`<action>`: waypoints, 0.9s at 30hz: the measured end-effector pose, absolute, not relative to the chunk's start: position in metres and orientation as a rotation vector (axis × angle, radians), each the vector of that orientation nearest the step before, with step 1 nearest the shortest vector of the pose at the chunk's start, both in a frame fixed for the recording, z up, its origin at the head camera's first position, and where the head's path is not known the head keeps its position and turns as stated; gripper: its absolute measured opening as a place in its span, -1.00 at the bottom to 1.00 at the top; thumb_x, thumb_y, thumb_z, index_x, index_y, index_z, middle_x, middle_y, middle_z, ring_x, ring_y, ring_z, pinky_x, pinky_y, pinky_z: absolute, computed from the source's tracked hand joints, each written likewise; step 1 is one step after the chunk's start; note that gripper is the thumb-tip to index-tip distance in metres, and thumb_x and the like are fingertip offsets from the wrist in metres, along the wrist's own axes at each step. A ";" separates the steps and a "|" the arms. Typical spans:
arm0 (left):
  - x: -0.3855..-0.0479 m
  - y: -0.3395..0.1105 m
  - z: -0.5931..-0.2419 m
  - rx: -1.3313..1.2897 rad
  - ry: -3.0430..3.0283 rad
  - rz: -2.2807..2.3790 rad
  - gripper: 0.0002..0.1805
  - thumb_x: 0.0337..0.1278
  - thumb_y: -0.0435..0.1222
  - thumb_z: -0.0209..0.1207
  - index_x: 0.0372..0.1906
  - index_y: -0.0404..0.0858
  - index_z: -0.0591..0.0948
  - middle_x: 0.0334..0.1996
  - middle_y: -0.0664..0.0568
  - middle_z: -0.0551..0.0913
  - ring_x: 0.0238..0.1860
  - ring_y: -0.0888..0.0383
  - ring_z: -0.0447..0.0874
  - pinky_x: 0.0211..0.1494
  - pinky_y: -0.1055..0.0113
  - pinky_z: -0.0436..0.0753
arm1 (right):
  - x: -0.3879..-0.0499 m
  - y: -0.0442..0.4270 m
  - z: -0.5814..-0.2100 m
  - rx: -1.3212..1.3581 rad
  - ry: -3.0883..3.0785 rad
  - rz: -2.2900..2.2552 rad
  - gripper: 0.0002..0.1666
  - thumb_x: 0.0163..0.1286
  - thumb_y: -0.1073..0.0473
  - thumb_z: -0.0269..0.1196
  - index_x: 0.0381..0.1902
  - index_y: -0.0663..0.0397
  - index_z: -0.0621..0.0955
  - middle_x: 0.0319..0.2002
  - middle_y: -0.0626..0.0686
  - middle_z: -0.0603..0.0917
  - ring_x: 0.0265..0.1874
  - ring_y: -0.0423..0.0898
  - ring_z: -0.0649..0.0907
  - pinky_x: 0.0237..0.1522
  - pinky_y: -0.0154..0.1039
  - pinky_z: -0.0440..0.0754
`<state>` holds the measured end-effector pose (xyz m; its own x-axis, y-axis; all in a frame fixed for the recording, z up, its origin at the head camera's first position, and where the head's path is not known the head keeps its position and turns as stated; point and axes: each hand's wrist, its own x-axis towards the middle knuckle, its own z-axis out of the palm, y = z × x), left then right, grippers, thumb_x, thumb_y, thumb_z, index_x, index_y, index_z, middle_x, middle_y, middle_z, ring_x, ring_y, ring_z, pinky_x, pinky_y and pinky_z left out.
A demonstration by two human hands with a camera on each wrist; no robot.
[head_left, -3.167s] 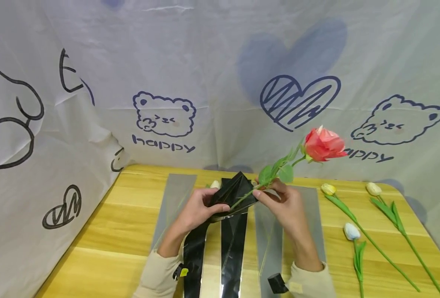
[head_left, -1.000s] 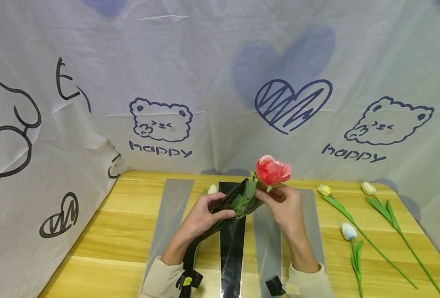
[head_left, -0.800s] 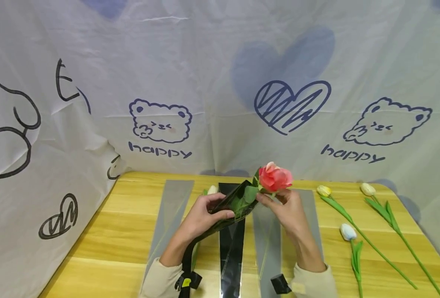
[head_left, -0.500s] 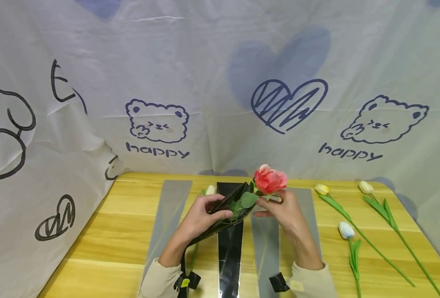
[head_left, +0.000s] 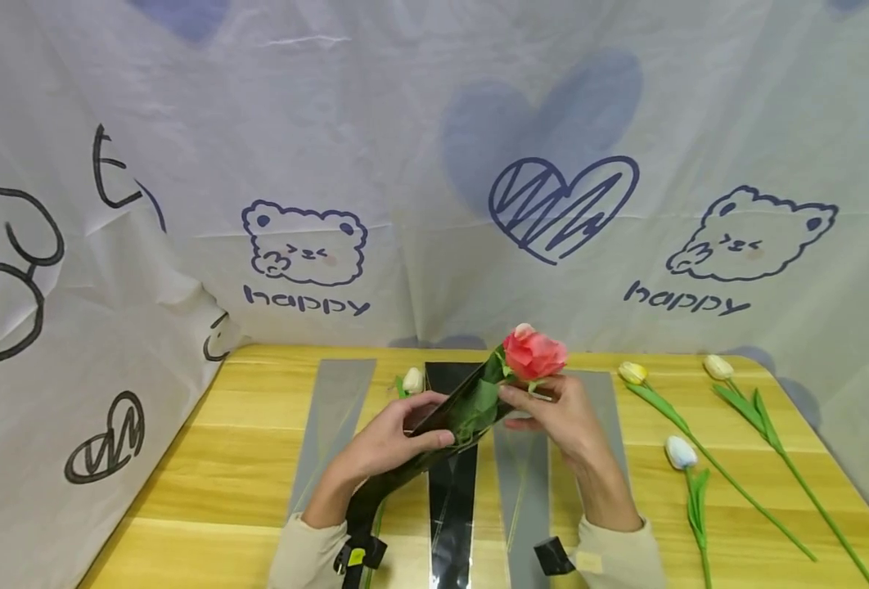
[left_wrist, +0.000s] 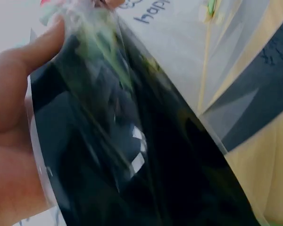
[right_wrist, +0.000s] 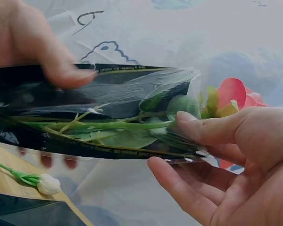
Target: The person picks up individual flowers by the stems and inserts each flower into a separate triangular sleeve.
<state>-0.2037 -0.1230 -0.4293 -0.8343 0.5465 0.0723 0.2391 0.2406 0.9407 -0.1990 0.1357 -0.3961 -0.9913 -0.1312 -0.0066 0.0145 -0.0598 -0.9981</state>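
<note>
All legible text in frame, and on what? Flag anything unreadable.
"happy": cloth, under the left bear drawing.
"happy": cloth, under the right bear drawing.
E-like stroke, cloth's left side: cannot tell if a letter.
Print along both edges of the held wrapper: too small and blurred to quote.
Marks on a flat wrapper: too blurred to read.

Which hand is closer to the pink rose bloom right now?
The right hand. It is just below the rose bloom, at the black sleeve's open end; the left hand grips the sleeve farther from the bloom.
</note>
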 end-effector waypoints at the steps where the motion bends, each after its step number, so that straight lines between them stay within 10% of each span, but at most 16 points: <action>1: -0.204 -0.125 -0.431 0.756 2.226 1.592 -0.55 0.43 -0.24 0.26 0.32 -0.28 0.52 0.05 -0.07 0.69 0.01 0.09 0.68 0.01 0.28 0.62 | -0.198 0.136 -0.395 -0.121 2.087 -2.222 -0.66 0.41 0.41 0.32 0.07 0.53 0.59 -0.21 0.04 0.70 -0.29 -0.11 0.74 -0.21 -0.08 0.75; 12: -0.206 -0.127 -0.433 0.815 2.133 1.587 -0.53 0.38 -0.31 0.30 0.30 -0.33 0.51 0.02 -0.11 0.72 -0.07 0.10 0.72 -0.01 0.29 0.63 | -0.193 0.145 -0.388 -0.337 2.349 -2.115 -0.60 0.39 0.27 0.39 0.15 0.30 0.67 0.11 0.06 0.71 0.12 -0.15 0.62 0.11 -0.17 0.58; 22: -0.206 -0.113 -0.435 0.794 2.169 1.686 -0.68 0.29 -0.39 0.35 0.10 -0.33 0.60 -0.23 -0.05 0.72 -0.27 0.14 0.67 -0.21 0.34 0.62 | -0.193 0.145 -0.389 -0.398 2.355 -1.922 -0.79 0.35 0.33 0.36 -0.11 0.38 0.72 -0.08 0.14 0.76 0.00 -0.04 0.62 0.00 -0.15 0.60; 27: -0.207 -0.115 -0.438 0.738 2.220 1.740 -0.65 0.27 -0.40 0.36 0.11 -0.38 0.60 -0.26 -0.04 0.69 -0.31 0.18 0.62 -0.25 0.37 0.57 | -0.193 0.155 -0.390 -0.432 2.262 -1.954 -0.66 0.46 0.35 0.26 0.08 0.53 0.62 0.01 0.22 0.71 -0.09 -0.16 0.69 -0.03 -0.16 0.70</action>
